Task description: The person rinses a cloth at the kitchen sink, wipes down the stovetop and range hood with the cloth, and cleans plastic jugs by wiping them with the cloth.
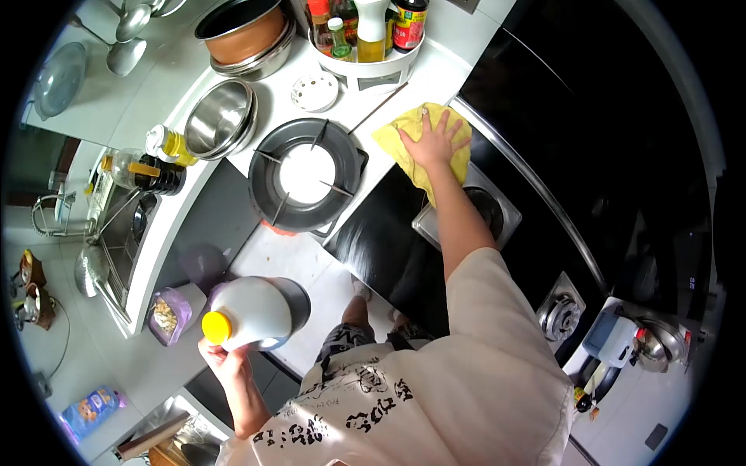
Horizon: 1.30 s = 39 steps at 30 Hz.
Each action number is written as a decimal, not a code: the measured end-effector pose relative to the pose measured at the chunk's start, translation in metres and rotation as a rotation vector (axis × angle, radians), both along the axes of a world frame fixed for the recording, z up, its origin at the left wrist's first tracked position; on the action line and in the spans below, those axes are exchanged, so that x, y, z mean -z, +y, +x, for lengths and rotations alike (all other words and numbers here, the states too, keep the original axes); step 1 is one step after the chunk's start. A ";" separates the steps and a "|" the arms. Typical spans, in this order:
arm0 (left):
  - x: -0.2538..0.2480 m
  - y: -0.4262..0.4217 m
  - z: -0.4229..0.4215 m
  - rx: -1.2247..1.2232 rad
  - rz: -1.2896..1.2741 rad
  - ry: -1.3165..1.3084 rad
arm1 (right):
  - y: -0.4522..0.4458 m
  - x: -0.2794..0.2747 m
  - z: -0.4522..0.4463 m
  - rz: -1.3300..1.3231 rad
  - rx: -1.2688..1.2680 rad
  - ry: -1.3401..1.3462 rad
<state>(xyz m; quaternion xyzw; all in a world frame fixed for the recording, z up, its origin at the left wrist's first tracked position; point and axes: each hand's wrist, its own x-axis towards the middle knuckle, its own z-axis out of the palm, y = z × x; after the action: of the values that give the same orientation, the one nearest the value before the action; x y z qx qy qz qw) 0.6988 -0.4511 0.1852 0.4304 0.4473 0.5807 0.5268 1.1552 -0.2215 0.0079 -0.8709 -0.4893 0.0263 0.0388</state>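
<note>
Cream printed shirt fills 6 o'clock. At 8 o'clock, our left hand's grip is clamped on the yellow-capped plastic jug; its bulk wants firmness. At 1 o'clock, our right hand presses the yellow cloth, fingers apart, palm best kept flat.

The cloth lies right of the grate, the bowls left of it.

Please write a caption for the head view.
Left hand holding a jug, right hand spread on a yellow cloth at the black cooktop.
</note>
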 end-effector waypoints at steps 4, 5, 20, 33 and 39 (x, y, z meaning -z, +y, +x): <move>-0.001 0.011 0.000 -0.067 -0.054 0.057 | -0.035 0.020 -0.040 -0.087 -0.112 -0.071; 0.002 0.016 -0.003 -0.035 -0.051 0.071 | -0.058 0.016 -0.070 -0.137 -0.156 -0.075; 0.019 0.087 0.005 0.337 0.043 -0.116 | -0.378 0.003 -0.094 -0.079 0.061 0.067; -0.001 0.069 0.058 0.465 0.028 0.101 | -0.203 0.013 -0.136 0.276 -0.215 0.263; 0.001 0.044 0.054 0.539 -0.013 0.008 | -0.329 0.002 -0.091 0.259 0.039 0.222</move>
<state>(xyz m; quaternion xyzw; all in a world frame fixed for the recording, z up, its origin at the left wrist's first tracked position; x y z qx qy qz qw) 0.7524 -0.4066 0.1839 0.5327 0.3222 0.4148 0.6636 1.0645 -0.5509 0.0054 -0.8597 -0.4642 0.0584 0.2050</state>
